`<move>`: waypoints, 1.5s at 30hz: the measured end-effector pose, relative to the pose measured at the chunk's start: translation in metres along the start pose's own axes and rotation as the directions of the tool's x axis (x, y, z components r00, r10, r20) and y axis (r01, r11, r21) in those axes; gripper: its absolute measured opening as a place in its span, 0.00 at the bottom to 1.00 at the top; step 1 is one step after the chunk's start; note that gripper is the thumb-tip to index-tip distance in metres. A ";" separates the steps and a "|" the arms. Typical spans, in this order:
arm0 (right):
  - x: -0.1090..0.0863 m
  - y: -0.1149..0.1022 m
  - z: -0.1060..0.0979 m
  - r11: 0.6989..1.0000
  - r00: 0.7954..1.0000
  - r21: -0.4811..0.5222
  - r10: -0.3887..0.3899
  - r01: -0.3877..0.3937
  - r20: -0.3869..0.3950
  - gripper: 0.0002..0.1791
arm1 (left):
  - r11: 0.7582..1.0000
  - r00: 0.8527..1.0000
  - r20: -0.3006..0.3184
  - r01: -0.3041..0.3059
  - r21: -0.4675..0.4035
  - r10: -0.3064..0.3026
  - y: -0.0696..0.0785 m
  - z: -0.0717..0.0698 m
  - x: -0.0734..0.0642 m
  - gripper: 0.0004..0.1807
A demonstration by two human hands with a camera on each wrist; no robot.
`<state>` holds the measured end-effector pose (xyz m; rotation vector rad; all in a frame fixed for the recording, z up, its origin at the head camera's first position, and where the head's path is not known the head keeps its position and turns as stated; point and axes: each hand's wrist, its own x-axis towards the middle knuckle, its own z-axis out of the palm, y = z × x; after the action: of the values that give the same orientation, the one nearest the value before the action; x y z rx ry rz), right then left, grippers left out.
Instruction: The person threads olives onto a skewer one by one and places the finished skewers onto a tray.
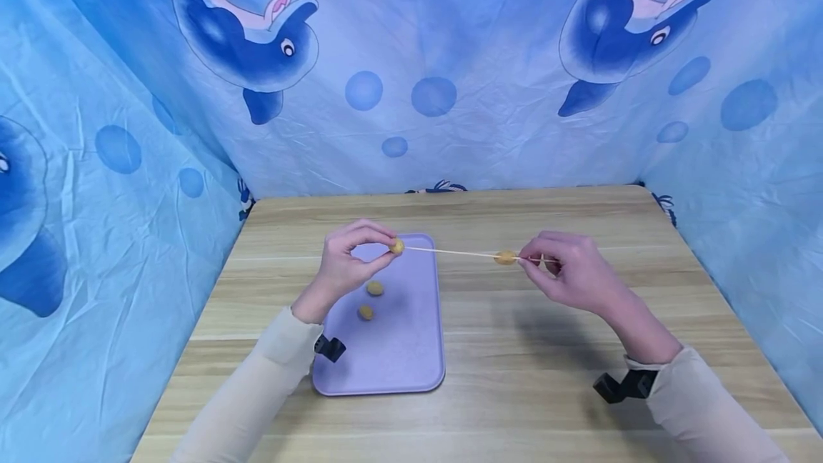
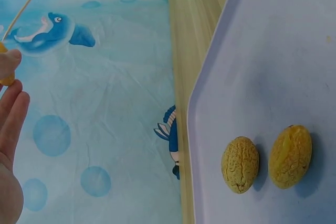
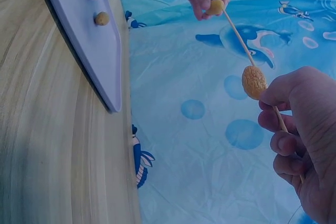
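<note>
In the head view, my left hand [image 1: 350,259] pinches a wrinkled yellow dried fruit [image 1: 398,246] between thumb and fingers, over the purple tray [image 1: 386,370]. A thin wooden skewer [image 1: 453,252] runs from that fruit across to my right hand [image 1: 566,270]. My right fingers grip the skewer near its other end, just beside a second dried fruit [image 3: 254,83] threaded on it. In the right wrist view the skewer's tip meets the fruit in my left hand. Two more such fruits [image 2: 240,164] lie apart from each other on the tray, below my left hand.
The tray sits left of centre on a wood-grain table [image 1: 514,391]. Blue curtains [image 1: 398,34] printed with dolphins and bubbles hang behind the table and on both sides. Each wrist carries a small black camera [image 1: 626,386] at the sleeve cuff.
</note>
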<state>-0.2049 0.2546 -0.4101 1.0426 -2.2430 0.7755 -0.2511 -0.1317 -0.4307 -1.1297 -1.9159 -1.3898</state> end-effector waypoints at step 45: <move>0.005 -0.011 -0.006 0.989 0.995 -0.126 -0.061 0.071 0.083 0.10 | 0.990 0.978 0.191 0.058 0.129 -0.082 0.002 0.003 -0.008 0.13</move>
<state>-0.1975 0.2506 -0.3994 1.0968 -2.2789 0.5626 -0.2447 -0.1308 -0.4369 -1.1870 -2.1673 -1.2152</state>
